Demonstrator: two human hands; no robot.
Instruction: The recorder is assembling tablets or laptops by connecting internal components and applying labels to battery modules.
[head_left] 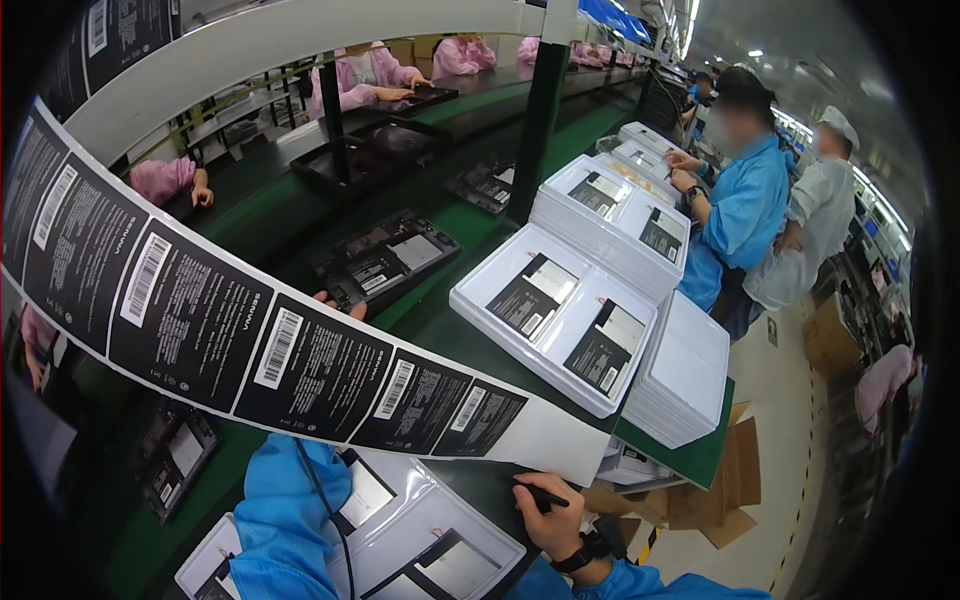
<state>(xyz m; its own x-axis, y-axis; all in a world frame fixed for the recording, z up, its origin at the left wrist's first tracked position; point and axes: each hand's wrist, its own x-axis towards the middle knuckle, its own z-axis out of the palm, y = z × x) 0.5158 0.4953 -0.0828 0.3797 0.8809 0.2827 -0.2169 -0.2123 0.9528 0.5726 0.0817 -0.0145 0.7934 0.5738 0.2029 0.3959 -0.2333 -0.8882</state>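
My left arm in a blue sleeve point(290, 510) reaches up behind a long strip of black labels point(310, 375). Most of my left hand point(357, 311) is hidden by the strip; its fingertips show at the near edge of an open tablet-like device point(395, 258) with a battery inside, and appear to grip it. My right hand point(552, 520), with a dark watch on the wrist, is closed around a slim black pen-like tool point(541, 493). It is beside the bare white end of the label strip point(560, 445). Below the strip, a white tray point(500, 535) holds flat batteries.
White trays with batteries point(470, 295) stand stacked ahead, beside a stack of white trays point(680, 375). Other open devices point(180, 455) lie on the green line. A green post point(545, 120) rises in front. Cardboard boxes point(720, 480) sit at right; co-workers point(750, 210) stand beyond.
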